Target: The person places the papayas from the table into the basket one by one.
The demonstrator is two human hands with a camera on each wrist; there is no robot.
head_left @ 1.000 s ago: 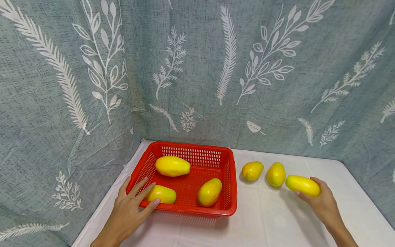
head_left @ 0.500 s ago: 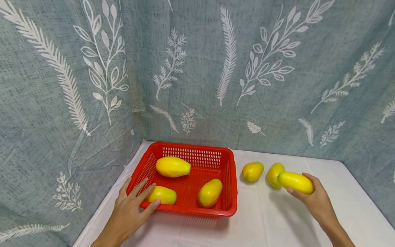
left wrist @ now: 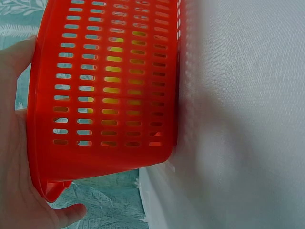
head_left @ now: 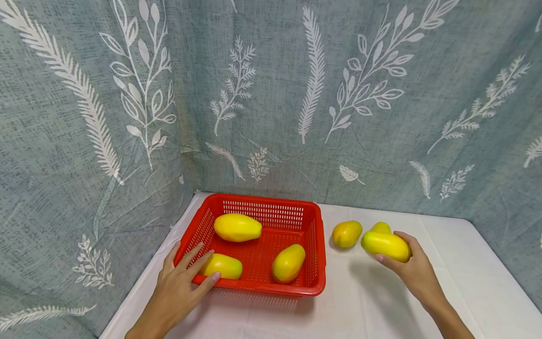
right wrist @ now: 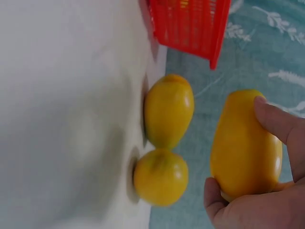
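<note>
My right hand (head_left: 417, 270) grips a yellow papaya (head_left: 386, 246), thumb on the near side and fingers behind it. The papaya is held above the table, its shadow below. In the right wrist view the held papaya (right wrist: 244, 148) is apart from two others. Behind it, one papaya (head_left: 381, 227) is partly hidden; another papaya (head_left: 346, 234) lies to the left. My left hand (head_left: 175, 292) rests spread over the front left corner of a red plastic basket (head_left: 271, 286). Inside are three papayas: one at the back (head_left: 237, 228), one front right (head_left: 288, 263), one by my left fingers (head_left: 223, 267).
A white cloth (head_left: 347, 301) covers the table. Grey-green curtains (head_left: 271, 94) with white leaf prints hang behind it and along its sides. The basket's perforated right wall (head_left: 315, 249) faces the two papayas on the table.
My right hand has carried its papaya leftward toward the basket, and the papaya now covers much of the one behind it. My left hand and the basket stay put.
</note>
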